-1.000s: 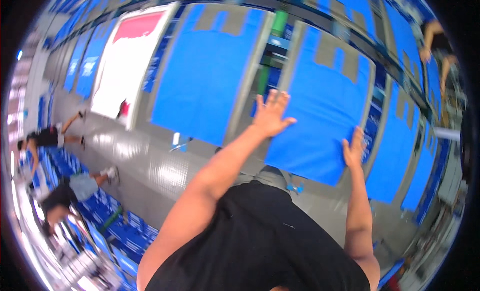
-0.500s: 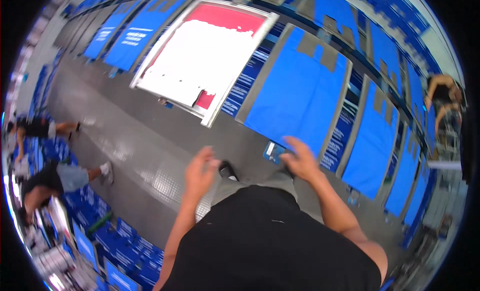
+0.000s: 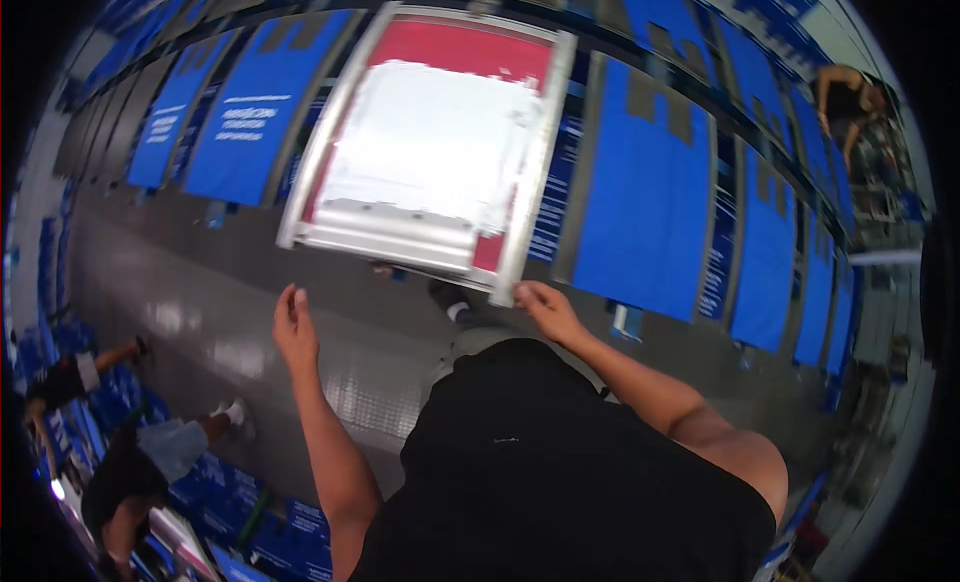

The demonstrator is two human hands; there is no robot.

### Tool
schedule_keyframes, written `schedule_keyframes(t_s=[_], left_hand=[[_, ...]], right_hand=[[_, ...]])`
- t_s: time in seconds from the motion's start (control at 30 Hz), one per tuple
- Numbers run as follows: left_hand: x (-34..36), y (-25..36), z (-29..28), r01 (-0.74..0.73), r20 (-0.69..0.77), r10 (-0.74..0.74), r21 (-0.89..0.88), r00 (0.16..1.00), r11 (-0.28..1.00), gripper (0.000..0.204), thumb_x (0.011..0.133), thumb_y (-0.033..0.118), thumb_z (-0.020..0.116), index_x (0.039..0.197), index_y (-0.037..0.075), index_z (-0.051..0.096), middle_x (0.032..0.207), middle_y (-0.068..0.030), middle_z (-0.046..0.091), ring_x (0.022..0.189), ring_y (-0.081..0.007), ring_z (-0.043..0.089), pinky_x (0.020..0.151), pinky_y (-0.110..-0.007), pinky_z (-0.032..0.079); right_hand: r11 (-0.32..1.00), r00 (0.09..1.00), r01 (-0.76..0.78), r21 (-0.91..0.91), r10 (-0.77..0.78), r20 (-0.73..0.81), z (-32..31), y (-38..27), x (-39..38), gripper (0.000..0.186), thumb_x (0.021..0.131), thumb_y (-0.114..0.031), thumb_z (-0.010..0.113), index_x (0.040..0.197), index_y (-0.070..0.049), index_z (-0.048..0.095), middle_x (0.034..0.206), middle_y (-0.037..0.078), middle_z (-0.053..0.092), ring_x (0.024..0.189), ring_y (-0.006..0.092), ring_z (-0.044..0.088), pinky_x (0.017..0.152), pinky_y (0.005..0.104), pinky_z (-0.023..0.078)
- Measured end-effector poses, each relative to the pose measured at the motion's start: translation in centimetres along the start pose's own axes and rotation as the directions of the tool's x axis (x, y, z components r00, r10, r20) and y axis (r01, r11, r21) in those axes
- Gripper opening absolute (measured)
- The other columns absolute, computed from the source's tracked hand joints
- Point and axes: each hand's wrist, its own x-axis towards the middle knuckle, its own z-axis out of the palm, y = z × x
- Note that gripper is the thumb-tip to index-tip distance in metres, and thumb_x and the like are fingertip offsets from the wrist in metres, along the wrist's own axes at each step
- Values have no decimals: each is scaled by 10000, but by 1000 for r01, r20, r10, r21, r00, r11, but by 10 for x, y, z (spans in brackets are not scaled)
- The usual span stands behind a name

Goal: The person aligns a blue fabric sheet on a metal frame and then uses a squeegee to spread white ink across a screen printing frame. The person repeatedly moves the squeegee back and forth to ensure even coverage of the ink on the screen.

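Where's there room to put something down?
On the grey floor, between the left hand, the blue boards and the people at lower left. There's probably passing room between the left hand and the silver frame. The boards crowd along the top.

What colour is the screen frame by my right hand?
The screen frame is silvery; head view shows it best.

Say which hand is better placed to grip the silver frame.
Probably the right hand, at the near right corner of the silver frame, though contact is unclear. The left hand is short of the near left corner, with floor showing between.
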Motion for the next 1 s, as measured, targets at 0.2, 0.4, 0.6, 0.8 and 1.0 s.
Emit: schedule_keyframes(t_s=[0.2,0.4,0.6,0.8,1.0], left_hand=[[136,-15,-11,13,110,-35,194,993,981,481,945,401,576,1203,-4,603,1159,-168,626,1066,-272,589,910,-354,459],[208,-31,10,-465,295,383,298,875,833,430,905,359,635,1127,-8,612,1093,-190,622,973,-318,598,845,-381,478],[162,-5,11,-317,593,205,89,779,944,403,852,363,702,1002,-3,625,861,-144,647,740,-256,623,677,-361,495],[158,-28,31,-67,668,49,0,742,998,339,903,342,658,898,4,640,732,-65,626,633,-129,580,577,-272,485],[180,8,36,442,797,-131,-182,590,878,306,917,281,640,795,3,606,715,-66,617,613,-131,610,557,-256,496]], right_hand=[[951,856,-299,78,303,-419,36,8,35,437,960,-463,532,906,-30,558,784,82,562,761,154,526,713,319,451],[942,688,-159,-296,-109,-717,58,-14,43,415,921,-414,611,959,-4,557,824,98,583,780,183,556,744,347,468],[952,716,-235,-197,32,-697,121,-61,32,466,851,-366,703,1087,15,576,901,120,630,762,185,607,706,314,495],[911,722,-388,-136,209,-660,136,-33,70,438,837,-339,733,1055,17,599,772,66,625,661,140,602,581,276,494],[930,628,-147,338,351,-695,150,-101,78,380,841,-301,725,993,7,565,843,94,608,692,169,631,584,294,528]])
